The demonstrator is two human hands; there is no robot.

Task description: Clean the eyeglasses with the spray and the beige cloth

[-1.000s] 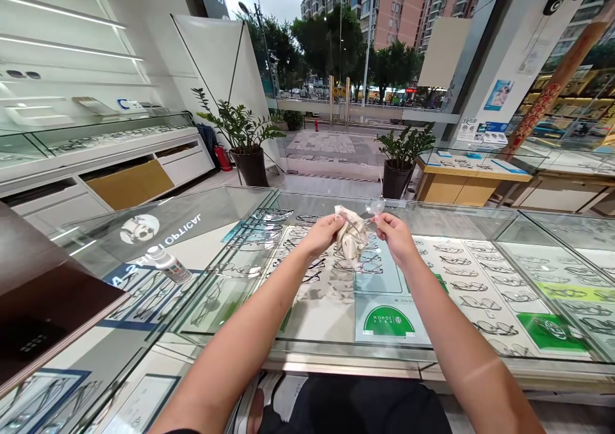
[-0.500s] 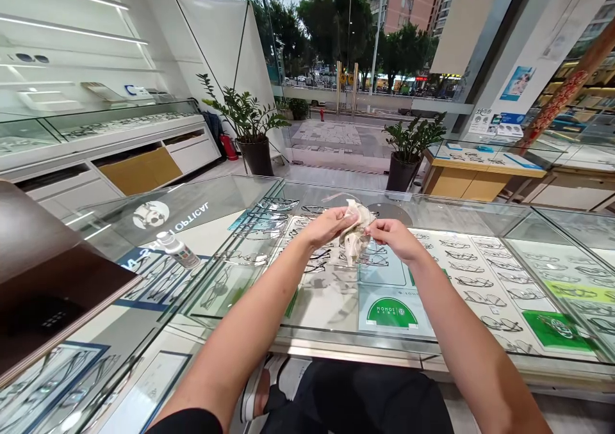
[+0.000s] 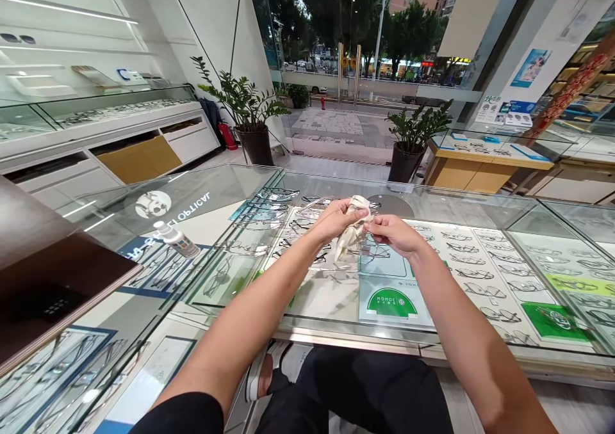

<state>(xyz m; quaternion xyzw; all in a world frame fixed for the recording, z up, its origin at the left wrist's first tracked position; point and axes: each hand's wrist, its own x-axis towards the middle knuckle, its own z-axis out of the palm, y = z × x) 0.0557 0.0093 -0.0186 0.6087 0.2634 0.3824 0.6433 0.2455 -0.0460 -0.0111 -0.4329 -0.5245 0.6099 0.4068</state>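
My left hand (image 3: 340, 219) is closed on a crumpled cream cloth (image 3: 353, 235), its thumb pressed over the folds. A thin pale strip (image 3: 311, 203) sticks out behind that hand, possibly an eyeglass temple; I cannot tell for certain. Against the cloth's right side my right hand (image 3: 390, 232) is closed in a pinch, and whatever lies between its fingertips is too small or covered to make out. Both hands are above the glass display counter (image 3: 327, 309), where rows of eyeglasses (image 3: 464, 261) lie under the glass.
A white spray-type bottle (image 3: 177, 241) stands on the counter glass at left, near a dark brown panel (image 3: 57, 274). A green round-topped sign (image 3: 391, 303) lies inside the case. Beyond the counter are two potted plants (image 3: 254, 143) and a wooden display table (image 3: 485, 165).
The view has tipped slightly downward. My left hand has shifted a little to the right along with the cloth, whose folds have changed shape. My right hand keeps its pinch beside it.
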